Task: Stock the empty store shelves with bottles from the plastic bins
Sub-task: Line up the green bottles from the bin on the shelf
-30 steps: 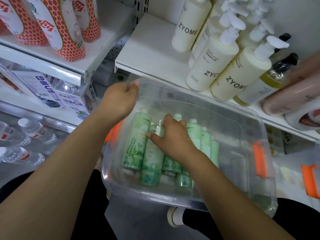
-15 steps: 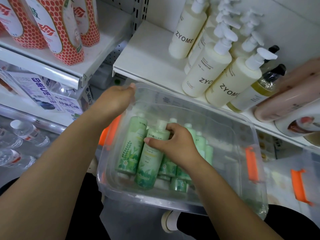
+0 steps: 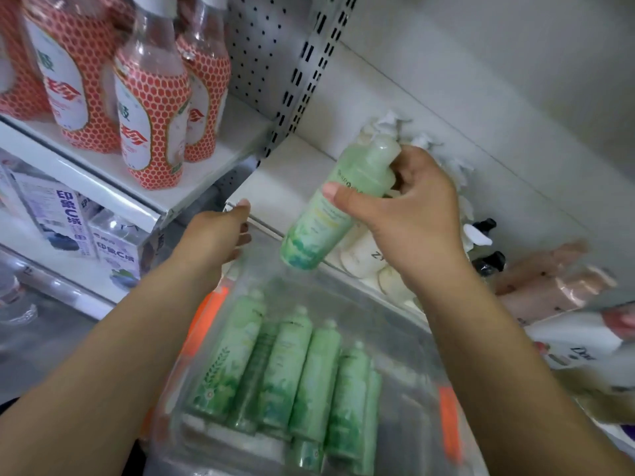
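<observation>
Green bottle (image 3: pixel 330 207): newly lifted from the bin (image 3: pixel 409 389), clasped by the right hand (image 3: pixel 405 218) above the shelf (image 3: pixel 292 173) (not yet set down). Left hand (image 3: pixel 216 242) at bin rim, grip unclear. Several bottles (image 3: pixel 292 372) remain.

One camera only, worn on the person's head. It faces forward and steeply down, looking over both forearms, which run in from the bottom edge. Very near: the right hand (image 3: pixel 412 214), gripping a green bottle (image 3: pixel 330 207), sits just above centre. The left hand (image 3: pixel 213 238) is lower and to its left, holding the far rim of the clear bin (image 3: pixel 412 372). The bin lies directly under the wrists, seen from above. Beyond the right hand's fingertips are the white shelf (image 3: pixel 292 173) and the back wall. Out past the left hand, the next bay holds red-patterned bottles (image 3: pixel 151 108). The wide lens bends the shelf edges, and the frame is blurred.
</observation>
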Motion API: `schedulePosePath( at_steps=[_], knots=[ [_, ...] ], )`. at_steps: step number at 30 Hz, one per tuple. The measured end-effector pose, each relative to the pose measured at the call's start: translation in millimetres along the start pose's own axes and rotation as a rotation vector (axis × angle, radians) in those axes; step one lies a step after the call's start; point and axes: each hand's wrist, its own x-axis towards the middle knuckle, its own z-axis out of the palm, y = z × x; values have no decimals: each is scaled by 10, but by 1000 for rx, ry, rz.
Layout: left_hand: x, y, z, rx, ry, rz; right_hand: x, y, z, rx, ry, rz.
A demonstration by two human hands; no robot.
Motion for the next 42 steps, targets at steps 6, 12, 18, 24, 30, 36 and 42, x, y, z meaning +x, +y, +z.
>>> schedulePosePath(
  at_steps=[6,12,18,24,30,36,42],
  knots=[
    [36,36,33,-134,-28,-12,826,195,201,-138,31,-69],
    [86,63,-24,-224,-88,-61,1207,329,307,-361,-135,-163],
    [94,73,-87,-217,-25,-72,1428,144,235,-662,-381,-151],
    [118,125,-156,-242,1,-70,1834,191,399,-696,-324,-141],
    [152,89,-162,-189,5,15,2350,224,524,-828,-309,-197],
    [105,111,-57,10,25,53,2672,315,443,-1052,-310,-136],
    [130,96,-23,92,9,64,2777,435,434,-1112,-261,-126]
  ],
)
